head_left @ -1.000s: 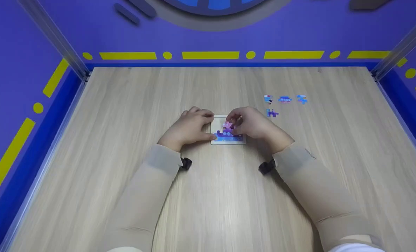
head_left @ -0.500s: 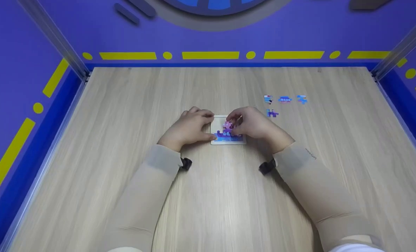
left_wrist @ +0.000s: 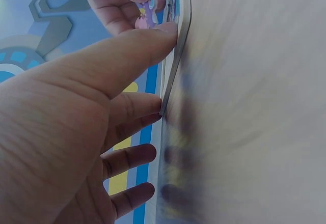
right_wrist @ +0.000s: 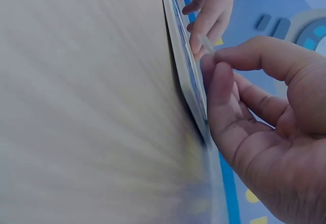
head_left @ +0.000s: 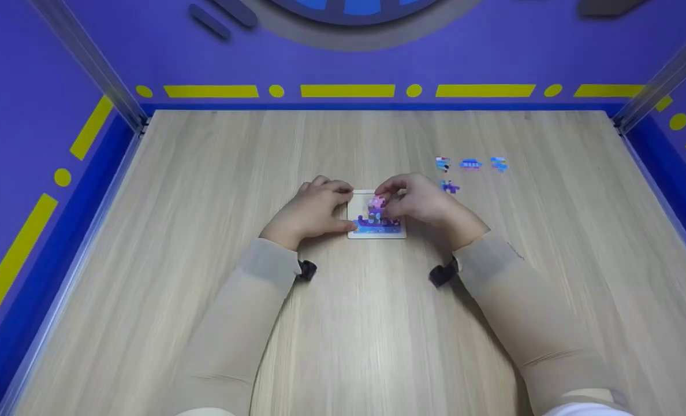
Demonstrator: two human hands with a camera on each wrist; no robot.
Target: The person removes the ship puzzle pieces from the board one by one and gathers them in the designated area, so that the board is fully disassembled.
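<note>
The bench [head_left: 343, 323] carries everything, and the puzzle tray [head_left: 377, 236] sits centrally between the two forearms, probably so both hands can work it at ease. At the tray's nine o'clock side, the left hand [head_left: 309, 212] has its grip spread apart, thumb by the near corner and forefinger by the far one; I read this as steadying the tray. Over the three o'clock side, the right hand [head_left: 424, 201] has its grip clamped on a puzzle piece [head_left: 376, 203], pinched at its edge and tilted above the tray, which seems to leave the fitted strip [head_left: 377, 230] along six o'clock in sight. Four loose pieces [head_left: 470, 164] are spread singly at two o'clock, likely for easy picking.

As for edges, the back wall [head_left: 343, 72] stops reach at twelve, with ample bench before it. The tray's raised rim bounds the blank part toward eleven, where there is room for the held piece. The nearest loose piece lies just beyond the right hand, so a backward swing could brush it.
</note>
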